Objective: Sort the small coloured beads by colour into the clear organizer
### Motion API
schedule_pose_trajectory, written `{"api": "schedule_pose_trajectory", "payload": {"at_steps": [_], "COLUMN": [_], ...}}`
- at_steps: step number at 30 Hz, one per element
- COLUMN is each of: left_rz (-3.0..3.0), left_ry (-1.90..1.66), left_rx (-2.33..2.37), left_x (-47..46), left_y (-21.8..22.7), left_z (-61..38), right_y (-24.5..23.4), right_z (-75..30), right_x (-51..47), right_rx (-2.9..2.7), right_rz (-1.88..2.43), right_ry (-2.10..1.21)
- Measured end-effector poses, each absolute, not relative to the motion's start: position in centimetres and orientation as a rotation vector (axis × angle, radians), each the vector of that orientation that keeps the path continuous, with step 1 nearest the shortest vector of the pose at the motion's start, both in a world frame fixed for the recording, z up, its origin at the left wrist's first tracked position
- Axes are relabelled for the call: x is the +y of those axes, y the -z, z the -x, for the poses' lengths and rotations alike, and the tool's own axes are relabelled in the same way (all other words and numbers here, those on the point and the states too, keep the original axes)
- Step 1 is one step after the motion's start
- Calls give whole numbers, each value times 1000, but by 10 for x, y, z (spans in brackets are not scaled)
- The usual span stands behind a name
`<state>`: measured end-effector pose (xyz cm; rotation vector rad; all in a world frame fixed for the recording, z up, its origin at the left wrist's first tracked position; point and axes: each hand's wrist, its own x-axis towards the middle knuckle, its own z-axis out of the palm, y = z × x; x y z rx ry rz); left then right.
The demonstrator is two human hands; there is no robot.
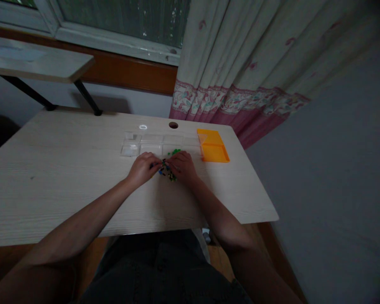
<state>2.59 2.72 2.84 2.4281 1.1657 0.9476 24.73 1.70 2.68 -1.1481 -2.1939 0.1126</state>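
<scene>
A small heap of tiny green, blue and dark pieces (167,171) lies on the pale wooden table (66,169), between my two hands. My left hand (143,166) rests at the heap's left side, fingers curled onto the pieces. My right hand (183,165) sits at the heap's right side, its fingers bent down over the pieces. What either hand pinches is too small to make out. Just beyond the hands lies a clear compartment box (145,144) with a few green pieces (176,151) in one right-hand cell.
An orange lid or tray (213,146) lies to the right of the clear box. A cable hole (173,125) is near the table's far edge. A raised shelf (34,63) stands at back left, a curtain (240,76) at back right. The table's right edge is close.
</scene>
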Motion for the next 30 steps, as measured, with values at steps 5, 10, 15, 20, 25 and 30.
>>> {"api": "schedule_pose_trajectory", "payload": {"at_steps": [5,10,15,20,25,30], "left_rz": [-2370,-2381,-2353,-2350,-2356,-2348], "left_ry": [-1032,-1028,-1026,-1033,-1008,-1000], "left_rx": [1127,1111,1132,1121,1118,1119], "left_x": [26,24,23,21,20,20], "left_y": [-30,-30,-31,-32,-34,-33], "left_z": [-26,-28,-30,-31,-31,-31], "right_y": [-26,-23,-19,-14,-8,-7], "right_z": [-248,-247,-252,-269,-272,-270], "right_x": [18,21,27,38,42,41], "right_rx": [-2222,-2168,-2004,-1704,-1708,-1712], "right_rz": [1176,1159,1262,1501,1590,1595], "right_ry": [-131,-214,-160,46,69,58]}}
